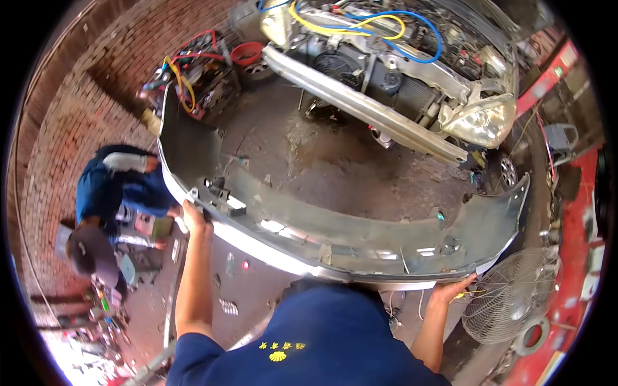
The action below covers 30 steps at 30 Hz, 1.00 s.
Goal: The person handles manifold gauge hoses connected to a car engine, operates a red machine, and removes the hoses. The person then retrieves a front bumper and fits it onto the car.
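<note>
A large car bumper cover (360,238) spans the view in front of my body, its hollow inner side turned up toward me. My left hand (196,217) grips its edge at the left, fingers mostly hidden by the rim. On the right, my right hand (452,291) holds the lower edge from below, with fingers along the underside. Beyond the bumper cover stands a car front with its engine bay (399,38) exposed, a bare metal bumper beam (367,106) and a headlight (479,122). The bumper cover is apart from the beam.
A person in dark blue with a cap (96,254) bends over at the left, close to the bumper cover's end. A wire fan (512,296) stands near its right end. Blue and yellow hoses (386,29) lie over the engine bay. A red basin (247,54) sits at the back left.
</note>
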Tool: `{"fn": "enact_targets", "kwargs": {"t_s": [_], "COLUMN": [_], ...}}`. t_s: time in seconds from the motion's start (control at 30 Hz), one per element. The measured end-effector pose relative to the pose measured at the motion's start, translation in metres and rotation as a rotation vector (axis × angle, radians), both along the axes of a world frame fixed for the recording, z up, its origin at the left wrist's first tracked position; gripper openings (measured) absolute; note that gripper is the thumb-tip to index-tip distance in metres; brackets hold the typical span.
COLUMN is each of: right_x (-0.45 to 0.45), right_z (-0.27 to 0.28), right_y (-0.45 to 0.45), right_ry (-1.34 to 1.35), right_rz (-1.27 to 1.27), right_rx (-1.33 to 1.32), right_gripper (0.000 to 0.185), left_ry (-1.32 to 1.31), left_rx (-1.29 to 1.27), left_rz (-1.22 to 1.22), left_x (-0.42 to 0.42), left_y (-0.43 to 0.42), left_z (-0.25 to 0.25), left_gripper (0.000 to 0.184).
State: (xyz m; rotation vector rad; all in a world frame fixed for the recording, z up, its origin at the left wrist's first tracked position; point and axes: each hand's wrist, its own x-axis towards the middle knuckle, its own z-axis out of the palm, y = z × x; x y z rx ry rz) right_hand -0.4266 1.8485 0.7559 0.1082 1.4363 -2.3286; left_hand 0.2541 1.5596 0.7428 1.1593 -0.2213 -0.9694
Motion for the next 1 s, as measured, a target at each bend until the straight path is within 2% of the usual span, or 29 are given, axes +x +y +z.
{"fn": "enact_targets", "kwargs": {"t_s": [0.1, 0.17, 0.23, 0.27, 0.3, 0.37, 0.5, 0.53, 0.6, 0.7, 0.77, 0.8, 1.0], "right_x": [-0.012, -0.021, -0.017, -0.017, -0.020, -0.026, -0.029, -0.021, -0.021, -0.029, -0.032, -0.027, -0.021], "right_z": [-0.012, -0.025, -0.017, -0.015, -0.006, -0.012, -0.012, 0.008, 0.014, 0.025, 0.036, 0.046, 0.058], "right_y": [-0.045, -0.077, -0.133, -0.150, -0.155, -0.193, -0.228, -0.229, -0.249, -0.285, -0.306, -0.322, -0.387], "right_ry": [-0.061, -0.069, -0.067, -0.080, -0.083, -0.158, -0.124, -0.109, -0.114, -0.132, 0.005, -0.021, 0.006], "right_rz": [-0.066, 0.004, 0.000, -0.008, -0.019, -0.075, -0.049, -0.070, -0.083, -0.131, -0.079, -0.154, -0.226], "right_rx": [-0.006, -0.030, -0.039, -0.051, -0.029, -0.009, 0.002, 0.014, -0.002, 0.013, -0.012, 0.017, 0.039], "right_gripper": [0.089, 0.089, 0.090, 0.092, 0.093, 0.093, 0.090, 0.088, 0.085, 0.079, 0.074, 0.070, 0.071], "left_ry": [-0.080, 0.004, -0.034, -0.154, -0.114, 0.030, -0.110, -0.081, -0.127, -0.145, -0.026, -0.045, -0.051], "left_rx": [0.044, 0.001, -0.005, -0.005, 0.006, 0.005, -0.035, -0.014, 0.008, -0.011, 0.049, 0.028, 0.072], "left_rz": [-0.027, -0.046, -0.050, -0.109, -0.100, -0.150, -0.295, -0.311, -0.321, -0.443, -0.471, -0.494, -0.467], "left_x": [-0.013, -0.010, -0.026, -0.019, -0.015, -0.058, -0.045, -0.042, -0.050, -0.042, -0.069, -0.055, -0.043], "left_y": [-0.061, -0.115, -0.163, -0.192, -0.215, -0.241, -0.307, -0.318, -0.346, -0.404, -0.429, -0.455, -0.574], "left_z": [-0.001, 0.000, 0.024, 0.028, 0.027, 0.080, 0.083, 0.089, 0.104, 0.094, 0.100, 0.088, 0.044], "left_gripper": [0.039, 0.040, 0.039, 0.039, 0.038, 0.034, 0.034, 0.034, 0.035, 0.037, 0.034, 0.032, 0.031]}}
